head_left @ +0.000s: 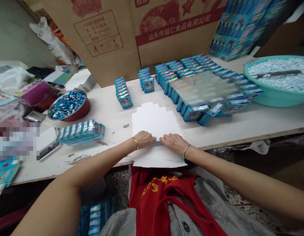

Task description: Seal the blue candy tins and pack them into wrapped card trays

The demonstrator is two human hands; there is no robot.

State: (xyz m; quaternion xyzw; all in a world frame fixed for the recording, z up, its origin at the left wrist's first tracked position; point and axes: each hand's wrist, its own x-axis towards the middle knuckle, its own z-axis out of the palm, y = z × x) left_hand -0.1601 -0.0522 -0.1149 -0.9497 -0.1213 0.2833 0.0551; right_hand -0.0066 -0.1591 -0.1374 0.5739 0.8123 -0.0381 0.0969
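The white card sheet (154,121) lies flat at the near edge of the table (112,114). Left hand (143,139) and right hand (172,141) press on it side by side, fingers curled down; I cannot tell whether either grip pinches it

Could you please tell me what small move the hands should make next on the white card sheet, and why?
Probably slide both hands apart along the sheet's middle, pressing down, to firm a crease. The left hand and right hand sit side by side with fingertips on the white card sheet, which lies flat and juts over the near edge of the table toward the person.
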